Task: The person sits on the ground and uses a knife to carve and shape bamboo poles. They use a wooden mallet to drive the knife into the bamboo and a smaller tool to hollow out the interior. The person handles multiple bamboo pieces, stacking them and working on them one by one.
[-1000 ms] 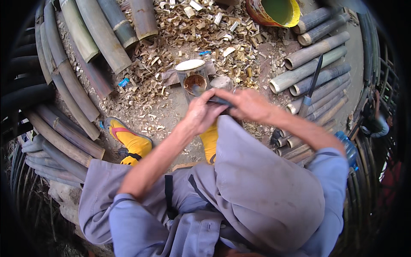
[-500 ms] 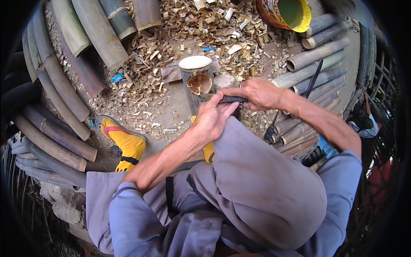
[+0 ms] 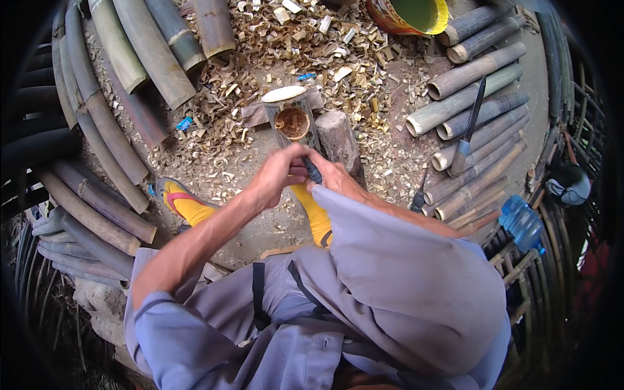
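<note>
My right hand (image 3: 335,177) is closed round a tool with a dark, ridged handle (image 3: 312,170); its working end is hidden between my hands. My left hand (image 3: 276,174) meets it from the left, its fingers curled in beside the handle, and what they grip is hidden. Just beyond my hands stands a greyish bamboo section (image 3: 314,140) with a pale cut top. A round, brown-lined opening (image 3: 292,123) faces me in its side. A short wooden block (image 3: 341,140) stands to its right. My raised knee, in grey cloth, lies below my right hand.
Wood shavings (image 3: 286,49) cover the ground ahead. Bamboo poles (image 3: 153,55) lie at left, and cut lengths (image 3: 478,71) at right with a knife (image 3: 470,123) on them. A yellow-rimmed bucket (image 3: 442,16) holds green liquid. A blue plastic bottle (image 3: 522,224) sits far right.
My right forearm has swung in low over my knee, and the tool has turned from lying sideways to pointing toward me. My left hand has moved left and curled from an open palm.
</note>
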`<action>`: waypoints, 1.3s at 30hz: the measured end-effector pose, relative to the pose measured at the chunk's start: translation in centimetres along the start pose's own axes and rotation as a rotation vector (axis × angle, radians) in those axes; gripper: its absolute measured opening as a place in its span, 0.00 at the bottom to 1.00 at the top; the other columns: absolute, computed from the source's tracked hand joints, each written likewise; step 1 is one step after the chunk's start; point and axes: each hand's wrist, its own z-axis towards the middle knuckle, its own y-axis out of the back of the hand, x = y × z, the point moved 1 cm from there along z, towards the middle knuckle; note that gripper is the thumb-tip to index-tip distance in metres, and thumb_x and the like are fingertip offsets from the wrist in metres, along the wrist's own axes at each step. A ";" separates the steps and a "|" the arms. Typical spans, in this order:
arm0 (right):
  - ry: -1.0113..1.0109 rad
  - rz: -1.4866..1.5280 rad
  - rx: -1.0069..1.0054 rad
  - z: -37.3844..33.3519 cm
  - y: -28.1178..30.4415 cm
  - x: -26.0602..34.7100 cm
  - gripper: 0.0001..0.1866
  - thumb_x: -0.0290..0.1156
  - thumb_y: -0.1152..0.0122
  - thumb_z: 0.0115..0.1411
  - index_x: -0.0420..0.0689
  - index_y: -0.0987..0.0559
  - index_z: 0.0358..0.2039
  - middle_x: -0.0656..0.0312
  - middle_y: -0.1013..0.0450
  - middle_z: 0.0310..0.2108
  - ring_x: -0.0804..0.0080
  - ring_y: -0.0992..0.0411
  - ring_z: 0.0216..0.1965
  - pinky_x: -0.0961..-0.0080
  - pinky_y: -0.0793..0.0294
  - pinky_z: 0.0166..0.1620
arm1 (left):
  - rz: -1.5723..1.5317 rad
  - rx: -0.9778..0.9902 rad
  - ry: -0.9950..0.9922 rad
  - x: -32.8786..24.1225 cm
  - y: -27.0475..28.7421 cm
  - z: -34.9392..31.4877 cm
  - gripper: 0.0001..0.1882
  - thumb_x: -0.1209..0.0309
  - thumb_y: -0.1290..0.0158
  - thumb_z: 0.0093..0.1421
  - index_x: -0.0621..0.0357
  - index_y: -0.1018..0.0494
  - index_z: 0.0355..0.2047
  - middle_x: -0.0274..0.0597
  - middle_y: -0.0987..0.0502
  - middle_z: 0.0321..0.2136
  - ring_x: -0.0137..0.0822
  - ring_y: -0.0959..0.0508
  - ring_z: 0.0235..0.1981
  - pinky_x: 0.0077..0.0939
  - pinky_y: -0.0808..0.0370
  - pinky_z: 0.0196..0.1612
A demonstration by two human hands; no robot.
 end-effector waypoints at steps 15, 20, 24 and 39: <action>0.888 -0.853 -0.361 4.8 -1.9 8.0 0.24 0.27 0.42 0.48 0.38 0.29 0.49 0.57 0.29 0.34 0.65 0.28 0.38 0.64 0.30 0.42 | 1.321 -0.243 -0.610 -6.5 7.9 -10.0 0.20 0.69 0.44 0.35 0.64 0.34 0.30 0.54 0.29 0.23 0.55 0.27 0.26 0.44 0.29 0.33; 0.753 -0.525 -0.305 7.9 -5.6 5.5 0.24 0.24 0.44 0.47 0.37 0.32 0.48 0.52 0.30 0.34 0.58 0.29 0.39 0.64 0.29 0.41 | 1.738 -0.156 -0.648 -8.6 9.6 -10.1 0.17 0.71 0.44 0.36 0.63 0.32 0.29 0.50 0.27 0.29 0.52 0.25 0.30 0.41 0.25 0.36; 0.598 -0.258 -0.332 9.9 -4.9 7.6 0.26 0.25 0.43 0.52 0.36 0.38 0.51 0.44 0.32 0.36 0.44 0.30 0.41 0.55 0.30 0.44 | 1.971 -0.065 -0.914 -13.8 10.4 -6.6 0.14 0.75 0.45 0.38 0.62 0.31 0.28 0.47 0.26 0.29 0.48 0.23 0.33 0.40 0.24 0.36; 0.654 -0.741 0.597 8.8 -1.6 5.3 0.11 0.29 0.50 0.56 0.44 0.33 0.40 0.52 0.28 0.18 0.51 0.23 0.25 0.56 0.24 0.25 | 0.912 -0.463 -0.178 2.7 5.8 -7.7 0.18 0.69 0.38 0.40 0.60 0.24 0.34 0.54 0.22 0.22 0.48 0.19 0.25 0.38 0.23 0.32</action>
